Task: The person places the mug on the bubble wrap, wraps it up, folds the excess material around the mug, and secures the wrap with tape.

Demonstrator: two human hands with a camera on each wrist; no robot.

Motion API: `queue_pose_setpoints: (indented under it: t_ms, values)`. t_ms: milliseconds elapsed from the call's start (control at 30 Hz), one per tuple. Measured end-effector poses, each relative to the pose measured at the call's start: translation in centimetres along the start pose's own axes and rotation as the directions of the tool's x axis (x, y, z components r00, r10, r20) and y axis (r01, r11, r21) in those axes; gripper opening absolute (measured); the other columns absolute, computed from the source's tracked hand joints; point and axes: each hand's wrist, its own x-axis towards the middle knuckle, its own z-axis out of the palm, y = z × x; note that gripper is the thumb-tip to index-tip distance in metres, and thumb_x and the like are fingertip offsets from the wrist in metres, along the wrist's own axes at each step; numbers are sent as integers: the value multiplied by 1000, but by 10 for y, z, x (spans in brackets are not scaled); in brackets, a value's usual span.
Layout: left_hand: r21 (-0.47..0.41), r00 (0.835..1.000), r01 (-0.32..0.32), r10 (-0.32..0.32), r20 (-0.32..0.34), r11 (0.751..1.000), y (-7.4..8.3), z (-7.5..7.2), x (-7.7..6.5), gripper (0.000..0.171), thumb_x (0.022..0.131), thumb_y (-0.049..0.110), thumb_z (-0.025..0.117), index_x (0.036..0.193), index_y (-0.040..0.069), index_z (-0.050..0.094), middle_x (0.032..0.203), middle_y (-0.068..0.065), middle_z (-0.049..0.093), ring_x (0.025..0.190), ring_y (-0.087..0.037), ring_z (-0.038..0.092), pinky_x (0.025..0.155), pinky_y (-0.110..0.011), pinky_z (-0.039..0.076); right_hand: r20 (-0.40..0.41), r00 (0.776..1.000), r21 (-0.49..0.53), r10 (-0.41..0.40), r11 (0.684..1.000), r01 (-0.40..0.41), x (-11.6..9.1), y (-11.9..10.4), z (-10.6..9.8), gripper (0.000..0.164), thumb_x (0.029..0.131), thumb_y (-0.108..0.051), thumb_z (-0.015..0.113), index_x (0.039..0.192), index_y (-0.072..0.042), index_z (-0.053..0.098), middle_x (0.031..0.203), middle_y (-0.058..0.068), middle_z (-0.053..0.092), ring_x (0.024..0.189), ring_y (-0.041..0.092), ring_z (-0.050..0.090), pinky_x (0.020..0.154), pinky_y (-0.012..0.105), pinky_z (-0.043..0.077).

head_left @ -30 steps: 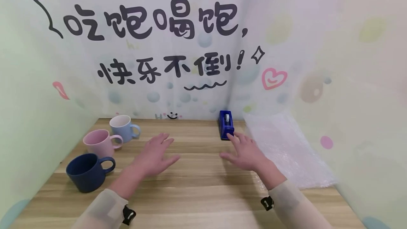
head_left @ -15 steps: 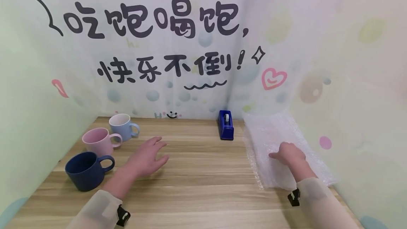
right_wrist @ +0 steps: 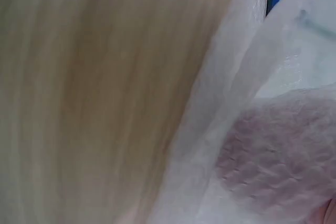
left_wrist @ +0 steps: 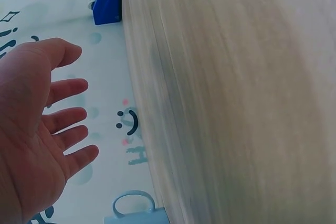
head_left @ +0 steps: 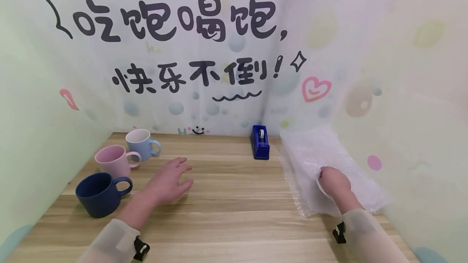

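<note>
Right hand (head_left: 334, 182) shifted from tape dispenser (head_left: 261, 146) to bubble wrap (head_left: 321, 153) at 3 o'clock, sheet edge pinched, barely lifted; left hand (head_left: 166, 182) spread flat on worktop (head_left: 226, 198); mugs (head_left: 109, 169) at 9 o'clock untouched.

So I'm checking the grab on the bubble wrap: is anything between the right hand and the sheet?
Nothing visible. The right hand already rests on the bubble wrap, its fingers curled into the sheet. The tape dispenser stands apart, farther back and to the left.
</note>
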Motion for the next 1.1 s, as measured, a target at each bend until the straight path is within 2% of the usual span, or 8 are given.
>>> queue_pose_setpoints:
  t_ms: [333,467,633,767,867,967,1033,1100]
  values:
    - [-22,1000,12,-12,20,1000,-1,0,0,45,107,28,70,144,2,68,166,-28,47,154,-51,44,125,-69,40,-36,996,10,80,997,-80,-6,-4,2,41,110,-21,36,104,5,66,109,30,69,83,37,66,58,53,56]
    - [-20,1000,14,-14,19,1000,-1,-3,3,46,107,29,69,145,3,67,167,-28,46,155,-51,43,126,-70,39,-164,982,48,97,995,-90,-13,-13,-9,38,112,-24,44,112,7,65,112,31,64,91,48,70,63,59,57]
    - [-14,1000,-12,12,-1,1000,0,-5,5,44,107,28,68,143,2,68,166,-29,47,155,-52,44,126,-69,39,-348,936,93,53,995,-22,-27,-42,-28,28,110,-20,54,114,5,66,112,29,64,100,50,69,73,65,56]
    - [-21,1000,-17,17,-9,1000,1,-7,5,44,106,28,69,141,2,69,165,-29,48,154,-52,44,125,-69,40,-527,849,100,-37,989,105,-37,-74,-36,19,107,-15,59,105,2,68,105,26,67,96,47,69,72,65,56]
    - [-50,1000,9,-10,-26,999,2,-9,4,47,107,28,68,146,2,65,168,-29,44,155,-52,42,123,-70,42,-634,754,35,-170,968,248,-41,-98,-34,9,103,-7,65,100,-1,70,98,22,69,90,45,69,70,62,57]
    - [-120,990,44,-60,-128,992,2,-12,5,54,110,29,62,155,1,55,169,-28,41,155,-52,42,122,-71,42,-668,660,-73,-343,914,400,-42,-119,-27,1,97,-1,71,97,-2,71,95,17,70,86,40,69,70,56,59]
    - [-214,963,38,-93,-254,976,2,-14,6,55,112,28,58,158,-1,50,166,-28,42,152,-51,43,121,-70,43,-649,608,-150,-458,860,488,-41,-130,-21,5,94,0,74,97,-3,71,94,14,70,85,36,69,71,51,60]
    - [-288,911,-20,-101,-399,957,2,-18,7,53,112,25,54,157,-3,49,160,-29,47,145,-49,48,117,-68,46,-606,566,-216,-559,800,559,-41,-140,-15,8,93,-1,77,98,-5,72,94,10,71,87,32,69,75,47,61]
